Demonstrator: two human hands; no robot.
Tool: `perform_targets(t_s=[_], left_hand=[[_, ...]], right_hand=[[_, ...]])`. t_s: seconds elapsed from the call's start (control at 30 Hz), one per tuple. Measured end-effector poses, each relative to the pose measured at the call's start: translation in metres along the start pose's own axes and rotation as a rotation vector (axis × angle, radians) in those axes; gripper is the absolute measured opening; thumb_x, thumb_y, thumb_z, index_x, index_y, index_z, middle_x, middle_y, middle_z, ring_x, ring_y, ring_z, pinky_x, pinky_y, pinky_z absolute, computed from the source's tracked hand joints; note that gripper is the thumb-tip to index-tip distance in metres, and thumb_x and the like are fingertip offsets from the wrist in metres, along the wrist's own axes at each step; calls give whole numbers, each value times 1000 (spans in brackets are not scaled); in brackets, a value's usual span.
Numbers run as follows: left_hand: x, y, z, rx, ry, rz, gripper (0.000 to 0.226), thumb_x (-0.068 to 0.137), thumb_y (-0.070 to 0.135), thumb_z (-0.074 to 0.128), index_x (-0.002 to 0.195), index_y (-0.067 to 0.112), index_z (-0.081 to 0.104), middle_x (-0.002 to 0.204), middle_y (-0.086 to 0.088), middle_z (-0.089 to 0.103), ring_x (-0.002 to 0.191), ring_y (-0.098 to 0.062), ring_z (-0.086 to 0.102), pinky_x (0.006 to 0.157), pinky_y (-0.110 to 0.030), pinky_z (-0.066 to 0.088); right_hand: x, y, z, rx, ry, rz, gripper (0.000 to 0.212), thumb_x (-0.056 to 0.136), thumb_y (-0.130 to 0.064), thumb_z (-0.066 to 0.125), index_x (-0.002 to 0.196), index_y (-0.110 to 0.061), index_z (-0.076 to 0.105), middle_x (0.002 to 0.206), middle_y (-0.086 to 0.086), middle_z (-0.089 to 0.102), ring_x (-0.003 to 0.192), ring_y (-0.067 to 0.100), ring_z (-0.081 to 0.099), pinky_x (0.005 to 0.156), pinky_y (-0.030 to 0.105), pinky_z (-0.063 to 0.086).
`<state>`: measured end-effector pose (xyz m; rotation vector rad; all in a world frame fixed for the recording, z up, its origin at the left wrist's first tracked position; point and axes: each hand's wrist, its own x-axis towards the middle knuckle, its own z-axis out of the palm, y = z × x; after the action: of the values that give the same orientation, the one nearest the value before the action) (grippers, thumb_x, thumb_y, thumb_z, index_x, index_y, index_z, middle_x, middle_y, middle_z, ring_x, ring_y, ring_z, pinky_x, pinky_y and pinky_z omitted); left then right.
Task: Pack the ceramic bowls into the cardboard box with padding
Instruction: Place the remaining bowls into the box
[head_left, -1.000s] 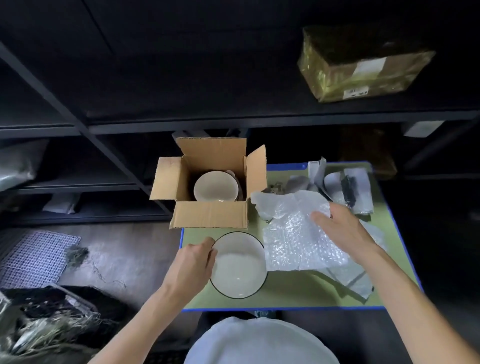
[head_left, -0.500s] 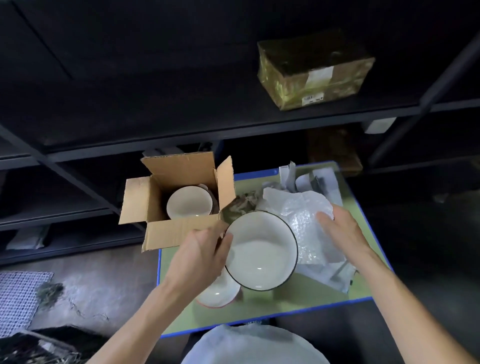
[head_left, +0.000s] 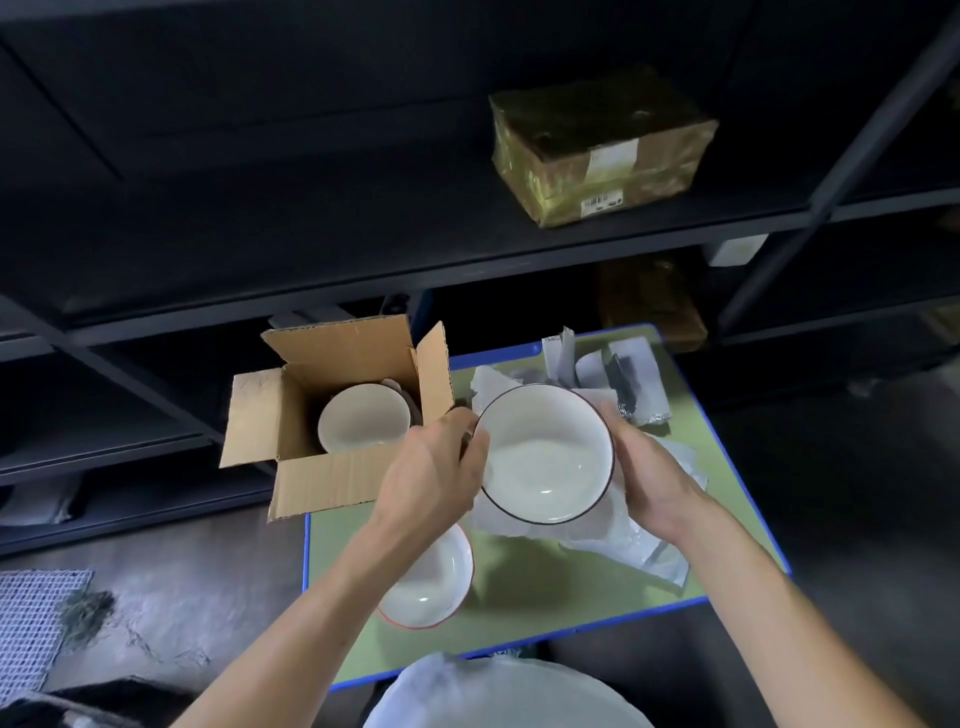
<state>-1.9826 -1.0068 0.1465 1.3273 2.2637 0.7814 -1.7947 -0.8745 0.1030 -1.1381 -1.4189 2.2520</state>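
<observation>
The box (head_left: 322, 467) is standing open on the desk's (head_left: 519, 597) left, a packed bowl (head_left: 363, 418) lying inside. The left hand (head_left: 431, 473) is pinching the bowl's (head_left: 545, 457) rim, steadying it above the desk, while the right hand (head_left: 649, 478) is gripping its other side through wrap (head_left: 597, 535), probably to cushion it.

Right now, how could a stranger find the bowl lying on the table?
Find the green table with the blue edge. Near its front left corner, partly under the left forearm, lies a white bowl. Its rim is red; the held bowl's rim is dark.
</observation>
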Motion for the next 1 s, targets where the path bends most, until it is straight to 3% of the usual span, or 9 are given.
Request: perform_targets(t_s=[0.1, 0.23, 0.37, 0.47, 0.57, 0.67, 0.8, 0.9, 1.0], left_hand=[[1, 0, -1, -28, -11, -30, 21, 97, 31, 44, 80, 22, 53, 57, 5, 64, 42, -12, 62, 50, -32, 51], [-1, 0, -5, -143, -10, -88, 17, 94, 41, 51, 87, 30, 60, 62, 10, 66, 56, -11, 64, 56, -30, 51], [-3, -5, -14, -158, -4, -221, 44, 81, 78, 43, 90, 37, 56, 72, 16, 64, 69, -2, 59, 58, -28, 41], [1, -12, -25, -422, -189, -301, 58, 75, 89, 39, 94, 37, 57, 70, 14, 61, 63, -3, 59, 64, -30, 47], [2, -19, -39, -762, -347, -339, 62, 76, 85, 48, 105, 34, 68, 85, 10, 67, 76, -11, 60, 75, -31, 49], [0, -28, -53, -774, -307, -273, 52, 83, 77, 48, 111, 39, 68, 111, 14, 72, 99, -13, 68, 84, -36, 53], [-5, -47, -73, -812, -180, -271, 29, 91, 60, 50, 105, 43, 69, 107, 10, 74, 100, -12, 70, 79, -36, 57], [-4, -65, -91, -834, -109, -284, 30, 100, 45, 45, 108, 30, 70, 104, 1, 75, 95, -19, 72, 73, -43, 62], [2, -82, -107, -788, -54, -326, 34, 104, 40, 41, 112, 20, 67, 102, -2, 75, 91, -17, 73, 75, -43, 62]], right_hand=[[-7, -5, -3, 15, -106, -10, 56, 97, -70, 36, 143, -41, 48, 147, -7, 53, 136, 14, 50, 109, 42, 38], [-18, -13, 0, -46, -22, 47, 45, 81, -51, 71, 119, -27, 71, 122, 2, 71, 118, 23, 64, 96, 38, 51], [-21, -28, 9, -49, 64, 15, 51, 69, -45, 75, 111, -18, 73, 115, 7, 73, 107, 24, 66, 94, 41, 46], [-21, -43, 20, -83, 26, -17, 56, 67, -50, 73, 113, -18, 73, 116, 8, 72, 106, 23, 67, 95, 41, 47], [-13, -55, 36, -95, 8, -11, 58, 65, -51, 74, 113, -19, 73, 117, 8, 72, 109, 26, 66, 97, 43, 47], [-1, -61, 59, -105, -10, 2, 57, 69, -46, 75, 114, -11, 70, 115, 14, 71, 106, 30, 67, 93, 42, 48], [17, -66, 95, -154, -22, 25, 47, 73, -40, 72, 112, -13, 70, 106, 12, 75, 93, 26, 71, 82, 40, 52], [32, -72, 123, -225, -47, 19, 26, 86, -30, 68, 108, -16, 69, 96, 6, 76, 80, 21, 73, 64, 35, 58], [44, -80, 148, -338, -61, -14, 16, 93, -23, 60, 104, -21, 71, 94, 0, 75, 80, 16, 71, 59, 32, 58]])
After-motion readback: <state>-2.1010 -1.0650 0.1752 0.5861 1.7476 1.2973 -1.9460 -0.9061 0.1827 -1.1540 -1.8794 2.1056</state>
